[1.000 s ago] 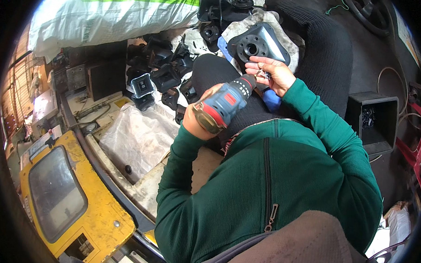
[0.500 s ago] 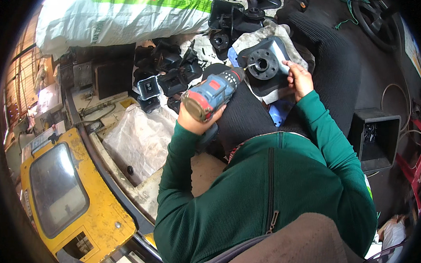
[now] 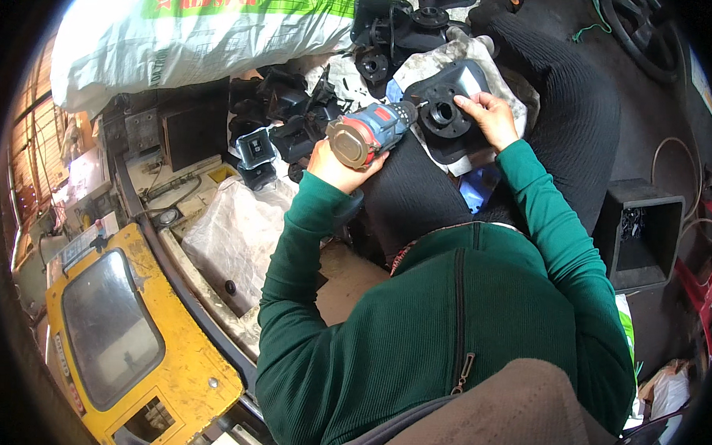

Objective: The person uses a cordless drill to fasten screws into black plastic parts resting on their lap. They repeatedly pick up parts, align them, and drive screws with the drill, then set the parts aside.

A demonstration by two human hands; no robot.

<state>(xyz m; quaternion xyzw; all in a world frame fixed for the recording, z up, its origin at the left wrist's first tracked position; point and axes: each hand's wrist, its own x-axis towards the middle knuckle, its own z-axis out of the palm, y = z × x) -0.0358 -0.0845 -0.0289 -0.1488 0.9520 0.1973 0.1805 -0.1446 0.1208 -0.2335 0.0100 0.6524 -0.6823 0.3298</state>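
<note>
We see the left hand [image 3: 342,166] wrapped around the grip of a blue-and-red drill [image 3: 382,123], whose chuck end is at the left side of a black flanged part [image 3: 455,129]. That part lies on a pale, stained cloth [image 3: 482,55] between the legs. The right hand [image 3: 497,122] has its fingertips at the flange's right rim; whether they pinch or merely rest, we cannot tell. We judge the part stiff and fairly light, its smooth face perhaps slippery, best held by the flange rim; the drill, heavier, by its handle.
</note>
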